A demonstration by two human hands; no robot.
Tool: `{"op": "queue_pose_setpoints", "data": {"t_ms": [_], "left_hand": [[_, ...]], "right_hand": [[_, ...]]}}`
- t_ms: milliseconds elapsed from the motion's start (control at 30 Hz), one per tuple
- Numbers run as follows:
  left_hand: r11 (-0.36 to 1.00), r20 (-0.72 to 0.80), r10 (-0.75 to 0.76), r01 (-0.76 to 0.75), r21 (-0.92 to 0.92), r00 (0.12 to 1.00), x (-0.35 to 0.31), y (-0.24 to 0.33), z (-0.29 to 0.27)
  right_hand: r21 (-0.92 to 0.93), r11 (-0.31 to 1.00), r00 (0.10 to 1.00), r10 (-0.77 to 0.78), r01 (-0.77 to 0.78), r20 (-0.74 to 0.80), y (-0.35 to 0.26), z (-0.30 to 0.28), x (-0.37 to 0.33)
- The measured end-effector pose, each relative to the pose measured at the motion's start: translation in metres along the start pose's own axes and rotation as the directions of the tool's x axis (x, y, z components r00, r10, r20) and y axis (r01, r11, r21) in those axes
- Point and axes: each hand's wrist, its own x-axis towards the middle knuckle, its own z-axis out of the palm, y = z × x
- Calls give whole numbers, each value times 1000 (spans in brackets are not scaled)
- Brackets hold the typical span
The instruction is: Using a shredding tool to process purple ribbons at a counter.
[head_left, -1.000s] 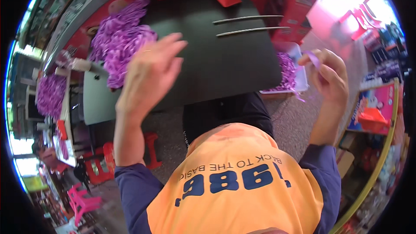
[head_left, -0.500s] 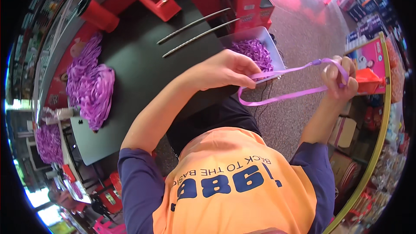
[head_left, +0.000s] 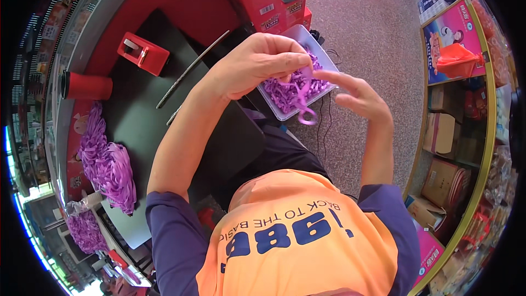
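Note:
My left hand [head_left: 268, 63] is pinched around a narrow purple lanyard [head_left: 302, 96], which dangles in a curl below the fingertips. Close to its right, my right hand [head_left: 359, 97] has the index finger stretched toward the strap and the thumb apart. Whether that fingertip touches the lanyard I cannot tell. Under both hands stands a whitish plastic bin [head_left: 280, 114] holding many short purple pieces [head_left: 279, 92]. A large bundle of long purple straps [head_left: 109, 161] lies at the left of the dark table [head_left: 203, 137].
A red tape dispenser [head_left: 143, 53], a red cylinder [head_left: 87, 86] and two twisted metal rods [head_left: 192, 70], one mostly behind my left forearm, are on the table. Red cartons [head_left: 268, 3] stand beyond the bin. At right is a gold-edged shelf [head_left: 485, 131]; cables [head_left: 330, 115] lie on the floor.
The lanyard was stretched as a loop between both hands; now it hangs from my left hand. My right hand moved left and its fingers opened. The view has shifted too.

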Motion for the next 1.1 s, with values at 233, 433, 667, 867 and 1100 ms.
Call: {"op": "queue_pose_setpoints", "data": {"t_ms": [233,433,667,867,1100], "left_hand": [[950,-100,61,-27,312,993,19,17,-34],[855,-185,188,-68,514,964,26,31,-94],[591,-282,345,26,807,895,13,24,-149],[207,-364,581,300,931,728,-29,8,-145],[443,-520,598,289,849,610,-75,-3,-77]], "right_hand": [[606,786,990,-142,119,-9,-7,29,52],[579,795,948,15,183,-319,16,25,63],[508,844,929,30,174,-369,2,37,127],[912,375,986,-28,165,-166,21,80,177],[927,348,990,-63,138,-124,15,113,192]]}}
